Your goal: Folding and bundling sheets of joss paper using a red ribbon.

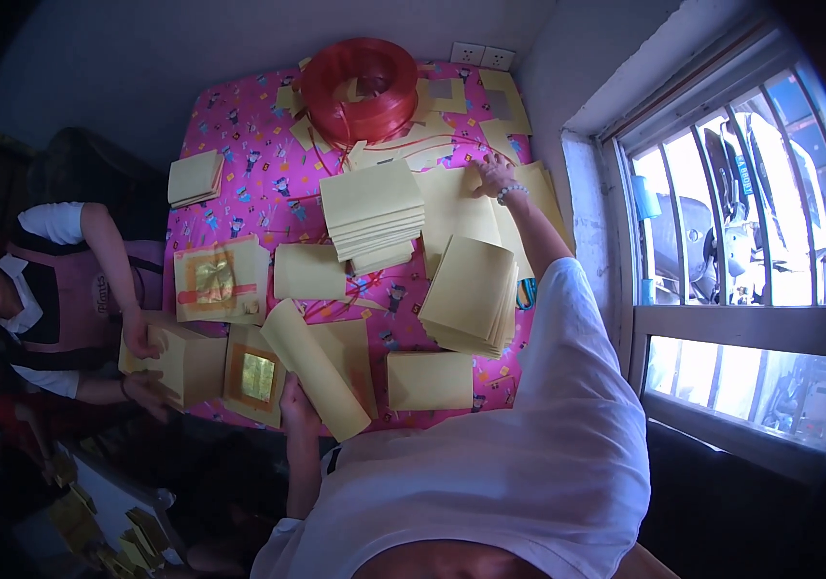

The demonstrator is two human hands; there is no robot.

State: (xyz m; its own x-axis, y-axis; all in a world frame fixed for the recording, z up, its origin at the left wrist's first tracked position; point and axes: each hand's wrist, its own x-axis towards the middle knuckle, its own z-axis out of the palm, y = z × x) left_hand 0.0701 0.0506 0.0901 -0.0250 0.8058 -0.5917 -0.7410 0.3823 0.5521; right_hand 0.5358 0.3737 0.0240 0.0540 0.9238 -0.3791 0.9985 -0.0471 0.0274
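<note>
My left hand [299,407] grips the lower left edge of a bent yellow card sheet [314,372], which slants near my body at the table's front. My right arm stretches far across the table. Its hand [497,178], with a beaded bracelet at the wrist, lies with fingers apart over the top edge of large flat yellow sheets [456,217]. Thin red strands run close to those fingertips. Between my hands are a stack of folded yellow cards [372,207] and a fanned stack [471,289]. A card with a gold window [258,377] lies beside my left hand.
A big red coil of plastic strapping [360,92] sits at the back of the pink patterned table [239,125]. On the left a co-worker handles a yellow card box [186,367]. More cards [196,179] lie around. A barred window [722,212] is at the right.
</note>
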